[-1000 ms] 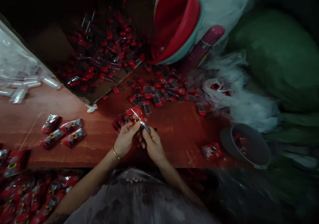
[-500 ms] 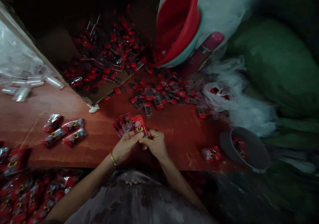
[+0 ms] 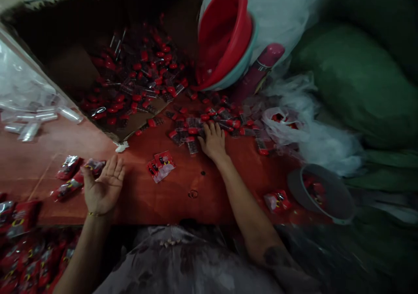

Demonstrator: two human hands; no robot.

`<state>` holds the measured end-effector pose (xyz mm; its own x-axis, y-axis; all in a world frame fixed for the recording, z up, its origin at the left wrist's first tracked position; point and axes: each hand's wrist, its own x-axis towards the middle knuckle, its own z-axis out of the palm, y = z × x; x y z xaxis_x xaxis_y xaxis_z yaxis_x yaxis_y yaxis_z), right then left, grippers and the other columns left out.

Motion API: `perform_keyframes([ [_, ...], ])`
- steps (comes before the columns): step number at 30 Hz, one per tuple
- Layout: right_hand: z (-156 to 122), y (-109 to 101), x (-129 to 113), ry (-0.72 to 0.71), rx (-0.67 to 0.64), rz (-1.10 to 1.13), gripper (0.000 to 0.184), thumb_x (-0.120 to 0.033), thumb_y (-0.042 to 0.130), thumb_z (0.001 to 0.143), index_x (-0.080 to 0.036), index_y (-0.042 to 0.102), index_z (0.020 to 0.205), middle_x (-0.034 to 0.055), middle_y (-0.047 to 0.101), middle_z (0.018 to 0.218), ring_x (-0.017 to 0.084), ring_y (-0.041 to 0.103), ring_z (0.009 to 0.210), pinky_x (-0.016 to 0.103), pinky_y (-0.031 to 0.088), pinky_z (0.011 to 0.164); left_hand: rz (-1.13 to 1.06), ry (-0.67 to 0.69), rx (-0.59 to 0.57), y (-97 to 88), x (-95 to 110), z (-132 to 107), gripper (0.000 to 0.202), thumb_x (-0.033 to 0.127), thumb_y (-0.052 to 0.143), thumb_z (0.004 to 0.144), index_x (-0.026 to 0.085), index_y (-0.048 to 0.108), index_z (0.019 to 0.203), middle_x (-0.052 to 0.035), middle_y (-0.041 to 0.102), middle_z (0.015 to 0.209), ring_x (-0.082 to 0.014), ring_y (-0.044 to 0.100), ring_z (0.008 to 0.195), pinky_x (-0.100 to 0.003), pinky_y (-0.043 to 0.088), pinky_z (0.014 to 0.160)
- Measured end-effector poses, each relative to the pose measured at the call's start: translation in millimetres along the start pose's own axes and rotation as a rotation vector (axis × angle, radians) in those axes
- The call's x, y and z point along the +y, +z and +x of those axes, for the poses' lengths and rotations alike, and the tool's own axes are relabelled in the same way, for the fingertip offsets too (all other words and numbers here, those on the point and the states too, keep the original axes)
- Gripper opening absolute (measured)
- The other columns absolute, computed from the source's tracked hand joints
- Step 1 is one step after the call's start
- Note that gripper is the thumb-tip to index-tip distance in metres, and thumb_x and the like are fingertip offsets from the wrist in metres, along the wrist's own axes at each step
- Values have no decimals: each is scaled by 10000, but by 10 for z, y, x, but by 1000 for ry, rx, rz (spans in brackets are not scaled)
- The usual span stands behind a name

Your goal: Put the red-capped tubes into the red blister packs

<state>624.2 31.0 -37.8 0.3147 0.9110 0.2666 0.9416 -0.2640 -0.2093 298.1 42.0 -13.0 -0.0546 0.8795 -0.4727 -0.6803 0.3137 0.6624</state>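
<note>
Right hand (image 3: 214,142) palm down, fingers spread at near edge of red-capped clear containers (image 3: 192,145); grip on any, cannot tell. Left hand (image 3: 103,187) palm up, unclenched, near filled red packets (image 3: 68,167). Flat red packets (image 3: 162,165) overlap on red table (image 3: 156,202) between hands.

The left hand (image 3: 102,187) lies palm up, fingers extended forward and thumb spread outward, its forearm (image 3: 81,250) angled in from below; the right arm (image 3: 244,202) stretches further forward, dark mark near its elbow, the right hand (image 3: 214,141) back up, fingers spread
</note>
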Motion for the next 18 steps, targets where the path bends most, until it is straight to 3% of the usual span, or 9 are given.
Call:
perform_keyframes([
  [3,-117,76,133,-143,-41,-55,522,-266,451,843,-148,381,1347,100,370,1420,353,185,1333,568,218,1034,378,109,-122,76,-144,-22,498,590,539,723,183,635,992,-83,682,1023,-210,636,927,-364,485,852],
  [6,-394,16,203,-253,-64,-65,515,-269,454,839,-182,391,1342,77,344,1438,324,159,1348,541,224,1049,1020,466,-339,233,-425,-28,407,465,611,720,183,656,1010,-103,664,1082,-266,572,1073,-436,390,975],
  [8,-592,-51,260,-291,-93,-58,479,-295,452,844,-200,432,1313,72,348,1435,311,158,1355,535,224,1053,1400,721,-505,325,-577,24,407,438,609,731,197,652,1056,-116,589,1226,-306,436,1231,-484,279,1047],
  [10,-770,-104,324,-310,-106,-41,449,-335,450,851,-207,469,1281,76,360,1426,303,169,1357,535,216,1059,1647,862,-576,378,-673,103,420,430,611,734,213,643,1092,-122,515,1314,-336,333,1298,-522,214,1064],
  [14,-1021,-144,361,-273,-9,25,442,-379,460,850,-152,508,1226,140,368,1409,300,218,1347,538,233,1052,1758,842,-545,388,-761,208,291,393,584,763,267,695,1000,-105,560,1265,-364,334,1290,-547,212,1042],
  [18,-1105,-166,92,-202,196,169,314,-302,481,841,-137,590,1085,157,506,1288,283,341,1292,495,315,1023,1639,831,-490,384,-807,209,203,339,581,764,315,720,909,-66,608,1202,-350,335,1292,-532,143,1065],
])
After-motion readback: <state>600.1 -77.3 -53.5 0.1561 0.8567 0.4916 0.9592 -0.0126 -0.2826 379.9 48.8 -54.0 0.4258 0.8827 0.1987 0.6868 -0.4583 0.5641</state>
